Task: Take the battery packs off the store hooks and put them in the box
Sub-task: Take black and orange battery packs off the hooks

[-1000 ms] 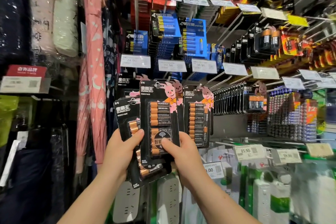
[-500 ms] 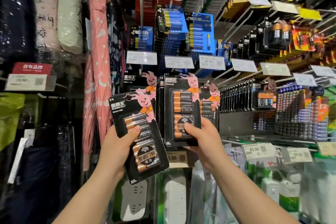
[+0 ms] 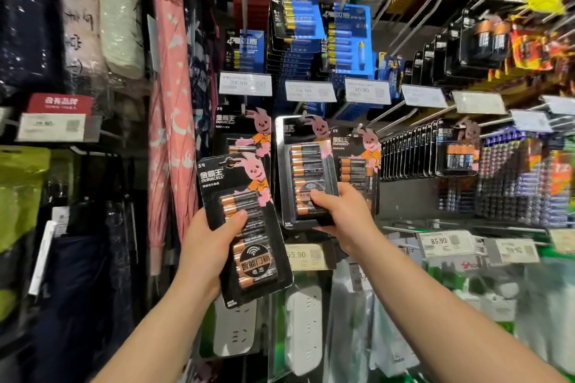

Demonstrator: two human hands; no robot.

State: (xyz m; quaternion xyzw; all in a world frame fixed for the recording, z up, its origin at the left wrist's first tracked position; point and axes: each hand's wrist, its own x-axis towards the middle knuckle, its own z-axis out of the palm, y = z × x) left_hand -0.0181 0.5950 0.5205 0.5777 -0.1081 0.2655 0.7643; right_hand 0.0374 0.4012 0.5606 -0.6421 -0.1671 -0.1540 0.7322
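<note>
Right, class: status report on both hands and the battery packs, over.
Left hand grips one freed pack. Right hand pinches hanging pack, at its hook. Box not in view.

The left hand (image 3: pixel 208 246) now holds its battery pack (image 3: pixel 244 227) clear of the hooks, while the right hand (image 3: pixel 342 214) grips the next hanging pack (image 3: pixel 306 171).
</note>
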